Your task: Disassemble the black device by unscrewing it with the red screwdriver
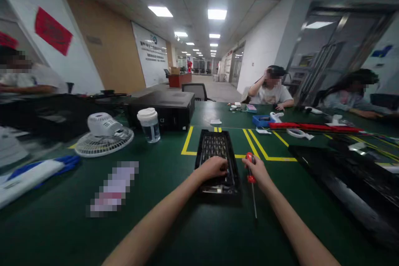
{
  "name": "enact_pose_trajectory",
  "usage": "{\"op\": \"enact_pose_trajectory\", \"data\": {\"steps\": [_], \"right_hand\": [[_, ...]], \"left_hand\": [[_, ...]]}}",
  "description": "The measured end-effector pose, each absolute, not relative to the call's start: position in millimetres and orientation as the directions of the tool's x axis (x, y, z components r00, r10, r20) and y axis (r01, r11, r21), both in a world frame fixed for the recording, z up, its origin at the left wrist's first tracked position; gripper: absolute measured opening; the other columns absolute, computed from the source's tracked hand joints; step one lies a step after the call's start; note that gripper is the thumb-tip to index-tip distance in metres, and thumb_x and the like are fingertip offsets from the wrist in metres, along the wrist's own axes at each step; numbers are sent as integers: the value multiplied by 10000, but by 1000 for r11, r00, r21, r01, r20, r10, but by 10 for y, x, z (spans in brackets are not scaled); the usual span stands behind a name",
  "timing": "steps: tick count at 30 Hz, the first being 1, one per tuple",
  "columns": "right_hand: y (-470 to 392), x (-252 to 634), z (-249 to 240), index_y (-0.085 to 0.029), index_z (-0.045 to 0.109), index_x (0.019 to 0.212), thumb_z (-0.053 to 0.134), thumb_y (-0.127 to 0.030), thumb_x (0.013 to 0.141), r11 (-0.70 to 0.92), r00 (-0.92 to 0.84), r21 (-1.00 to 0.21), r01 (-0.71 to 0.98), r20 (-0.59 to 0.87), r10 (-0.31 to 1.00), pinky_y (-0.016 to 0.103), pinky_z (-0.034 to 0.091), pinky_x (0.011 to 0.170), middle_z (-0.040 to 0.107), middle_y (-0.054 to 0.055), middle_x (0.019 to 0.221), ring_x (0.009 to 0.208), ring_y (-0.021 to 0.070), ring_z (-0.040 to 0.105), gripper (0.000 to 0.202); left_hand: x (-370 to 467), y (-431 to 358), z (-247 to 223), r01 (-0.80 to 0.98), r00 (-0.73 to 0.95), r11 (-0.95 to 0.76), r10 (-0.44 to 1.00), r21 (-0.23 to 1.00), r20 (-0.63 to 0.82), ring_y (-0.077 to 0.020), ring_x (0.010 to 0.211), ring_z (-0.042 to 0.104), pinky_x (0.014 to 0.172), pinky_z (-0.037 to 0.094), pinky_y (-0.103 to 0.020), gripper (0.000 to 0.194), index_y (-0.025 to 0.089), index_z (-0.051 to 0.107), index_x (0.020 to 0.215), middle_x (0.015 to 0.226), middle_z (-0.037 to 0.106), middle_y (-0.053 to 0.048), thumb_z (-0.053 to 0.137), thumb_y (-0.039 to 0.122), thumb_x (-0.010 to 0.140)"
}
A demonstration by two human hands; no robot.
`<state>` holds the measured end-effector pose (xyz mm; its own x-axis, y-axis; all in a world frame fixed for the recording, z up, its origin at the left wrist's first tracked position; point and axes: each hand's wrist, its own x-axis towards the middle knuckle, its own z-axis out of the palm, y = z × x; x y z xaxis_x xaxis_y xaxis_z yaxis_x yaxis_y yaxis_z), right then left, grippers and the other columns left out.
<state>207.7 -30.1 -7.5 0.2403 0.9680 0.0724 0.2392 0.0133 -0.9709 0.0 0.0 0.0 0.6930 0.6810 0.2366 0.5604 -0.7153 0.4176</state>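
Beyond the screwdriver (251, 179), blurred sign lettering (156, 55)

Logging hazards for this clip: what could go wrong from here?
The left hand is over the open bit case, so small bits might get knocked loose. The screwdriver in the right hand points its bare shaft toward the wearer and could poke. The lidded cup beside the computer case might spill if bumped.

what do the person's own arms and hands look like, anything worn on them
The left hand and right hand are both bare, with no gloves. The left forearm and right forearm are uncovered, tapering towards the wrists; no sleeve, watch or bracelet shows. Finer markings are too blurred to make out.
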Motion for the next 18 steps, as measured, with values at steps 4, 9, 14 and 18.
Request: {"op": "enact_pose_trajectory", "data": {"steps": [4,9,14,18], "right_hand": [[-305,2049,-20,-161,516,744,637,-393,648,4,238,-974,225,59,969,198,387,370,504,-33,566,458,94,456,279],[-376,2056,113,-182,493,738,607,-420,682,-21,203,-985,170,14,979,234,422,327,501,-36,600,415,92,448,270],[-428,2105,321,-180,504,767,621,-389,696,-39,214,-996,85,-20,977,222,442,343,515,-31,625,408,81,479,249],[-418,2148,473,-175,512,765,628,-389,697,-1,220,-999,50,10,976,220,436,329,520,-31,629,384,85,493,253]], "left_hand": [[-42,-28,25,569,674,-700,698,433,243,-108,661,564,589,379,-184,126,167,570,800,742,632,6,584,149,677],[-107,-82,77,551,642,-667,723,502,255,-93,631,565,573,386,-170,152,167,571,804,703,621,25,600,125,661],[-219,-225,162,499,601,-634,744,590,291,-99,688,592,617,419,-177,123,175,587,823,739,637,20,605,174,701],[-318,-400,235,478,554,-581,782,659,287,-98,698,599,631,439,-186,133,179,591,847,752,641,19,611,238,729]]}}
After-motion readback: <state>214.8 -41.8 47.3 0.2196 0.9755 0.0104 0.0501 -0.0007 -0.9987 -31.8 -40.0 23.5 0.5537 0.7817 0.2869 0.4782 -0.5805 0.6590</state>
